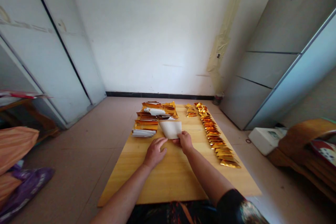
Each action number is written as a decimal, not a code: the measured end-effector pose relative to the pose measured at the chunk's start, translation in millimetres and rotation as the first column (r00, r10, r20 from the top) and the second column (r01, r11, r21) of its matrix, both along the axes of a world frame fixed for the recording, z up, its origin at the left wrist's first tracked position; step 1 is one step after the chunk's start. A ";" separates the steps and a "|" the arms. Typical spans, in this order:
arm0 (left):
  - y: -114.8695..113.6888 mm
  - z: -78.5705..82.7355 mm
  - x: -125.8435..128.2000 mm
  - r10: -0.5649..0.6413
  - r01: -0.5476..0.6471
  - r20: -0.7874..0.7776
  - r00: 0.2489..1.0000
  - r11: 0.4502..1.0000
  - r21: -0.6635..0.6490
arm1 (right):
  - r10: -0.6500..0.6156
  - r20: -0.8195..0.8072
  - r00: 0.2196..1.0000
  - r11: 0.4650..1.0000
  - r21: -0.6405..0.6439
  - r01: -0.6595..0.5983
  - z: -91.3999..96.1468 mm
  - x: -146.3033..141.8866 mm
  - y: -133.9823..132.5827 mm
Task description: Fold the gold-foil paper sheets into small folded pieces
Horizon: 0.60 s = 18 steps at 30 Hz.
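A white paper sheet (170,129) lies on the pine board (168,178), folded or angled to a point at its near end. My right hand (185,141) pinches the sheet's lower right edge. My left hand (155,153) rests on the board, fingers loosely apart, with its fingertips just left of the sheet's lower tip. Beyond the hands sits a pile of gold foil sheets (157,110), with white rolled papers (143,133) at its near edge. Folded gold foil triangles (214,134) run in a long row along the board's right side.
The board lies on a tiled floor, with a white wall beyond it. Tall grey cabinets (273,66) stand at the right, near a white box (266,140) on a wooden chair. An orange cloth (14,150) and a purple bag (28,189) sit at the left.
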<state>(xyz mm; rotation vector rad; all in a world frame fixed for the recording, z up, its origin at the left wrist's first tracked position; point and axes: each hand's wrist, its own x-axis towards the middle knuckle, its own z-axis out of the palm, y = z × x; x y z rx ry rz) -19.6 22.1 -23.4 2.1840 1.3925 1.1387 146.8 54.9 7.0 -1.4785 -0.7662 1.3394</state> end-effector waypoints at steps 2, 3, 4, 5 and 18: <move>4.1 -2.9 9.9 -0.003 0.003 -0.022 1.000 1.000 0.009 | -0.018 -0.130 0.991 0.999 -0.040 0.013 2.2 3.3 -9.8; 6.4 -4.1 15.8 -0.005 0.005 -0.029 1.000 1.000 0.005 | -0.008 -0.178 0.984 0.998 -0.061 -0.003 3.5 4.8 -14.8; 8.7 -5.0 22.0 -0.013 0.013 -0.033 0.999 1.000 0.004 | 0.009 -0.213 0.977 0.996 -0.081 -0.027 5.0 6.5 -19.7; 10.9 -5.7 28.1 -0.034 0.034 -0.037 0.999 0.999 0.005 | 0.032 -0.232 0.972 0.994 -0.099 -0.056 6.6 8.2 -24.6; 9.3 -5.2 40.4 -0.141 0.140 -0.174 0.975 0.990 -0.015 | 0.499 0.253 0.829 0.867 -0.141 -0.479 14.4 47.3 -72.2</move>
